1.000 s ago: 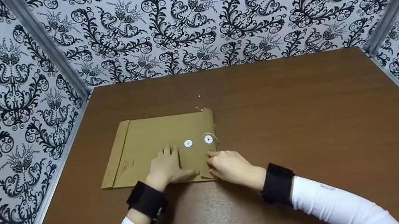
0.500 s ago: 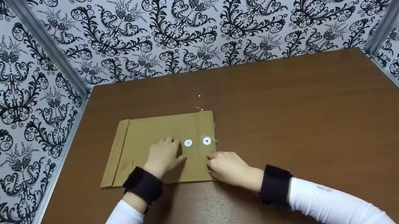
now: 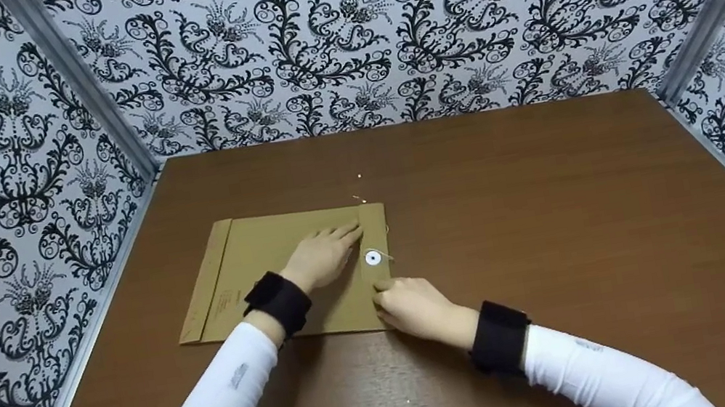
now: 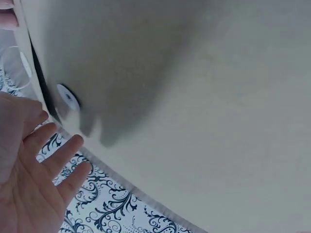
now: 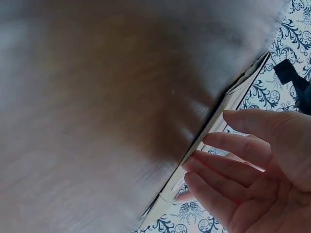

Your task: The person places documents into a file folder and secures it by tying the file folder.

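A brown paper string-tie envelope (image 3: pixel 271 230) lies flat on the table, its narrow flap (image 3: pixel 372 222) folded over at the right end. On the flap sits a white disc (image 3: pixel 373 258) with a thin string (image 3: pixel 384 253). My left hand (image 3: pixel 322 260) reaches across the envelope, fingertips at the flap's inner edge, fingers extended. It hides the second white disc (image 4: pixel 68 97) in the head view; the left wrist view shows that disc beside a dark gap under the flap. My right hand (image 3: pixel 416 306) touches the flap's lower part at the right edge, fingers fairly straight in the right wrist view.
The brown wooden table (image 3: pixel 525 206) extends to the right and in front of the envelope. Patterned walls (image 3: pixel 335 38) enclose it at the back and sides. A small whitish bit (image 3: pixel 359 199) is at the envelope's far edge.
My left hand has lifted from the lower envelope and moved up and right to the flap's edge, covering the second disc. The flap has folded further left. The right hand has barely moved.
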`<state>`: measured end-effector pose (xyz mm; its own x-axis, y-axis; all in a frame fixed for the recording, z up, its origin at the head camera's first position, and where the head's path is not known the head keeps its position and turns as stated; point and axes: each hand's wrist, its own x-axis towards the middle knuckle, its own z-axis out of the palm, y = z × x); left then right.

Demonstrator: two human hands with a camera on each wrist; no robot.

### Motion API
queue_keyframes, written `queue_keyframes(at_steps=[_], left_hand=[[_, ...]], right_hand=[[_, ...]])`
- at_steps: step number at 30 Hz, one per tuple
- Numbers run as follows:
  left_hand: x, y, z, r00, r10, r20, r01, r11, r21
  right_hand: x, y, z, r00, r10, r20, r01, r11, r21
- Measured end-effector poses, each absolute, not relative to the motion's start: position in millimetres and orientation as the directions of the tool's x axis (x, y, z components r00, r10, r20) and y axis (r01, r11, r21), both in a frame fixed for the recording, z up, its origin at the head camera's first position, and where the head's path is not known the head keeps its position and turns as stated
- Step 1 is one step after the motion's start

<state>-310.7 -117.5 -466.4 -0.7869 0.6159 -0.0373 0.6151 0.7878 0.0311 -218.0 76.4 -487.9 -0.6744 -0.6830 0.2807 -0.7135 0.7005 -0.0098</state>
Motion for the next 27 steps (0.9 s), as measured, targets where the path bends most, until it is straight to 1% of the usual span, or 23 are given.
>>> queue_keyframes(at_steps=[5,12,22,27], left_hand=[[-319,-112,-468,-0.789,0.612,-0.050,0.611,0.791,0.037],[-327,-107,-471,-0.812,0.578,-0.079,0.576,0.816,0.040],[-327,-105,-473,-0.832,0.544,-0.111,0.540,0.839,0.063],[-326,-104,-471,-0.835,0.535,-0.128,0.532,0.845,0.062]], right_hand=[[-218,76,-487,-0.677,-0.681,0.280,-0.715,0.698,-0.031],[-216,75,-486,-0.687,-0.674,0.272,-0.708,0.705,-0.043],[-215,77,-485,-0.724,-0.642,0.252,-0.674,0.735,-0.065],[-219,83,-485,-0.735,-0.630,0.252,-0.660,0.749,-0.052]])
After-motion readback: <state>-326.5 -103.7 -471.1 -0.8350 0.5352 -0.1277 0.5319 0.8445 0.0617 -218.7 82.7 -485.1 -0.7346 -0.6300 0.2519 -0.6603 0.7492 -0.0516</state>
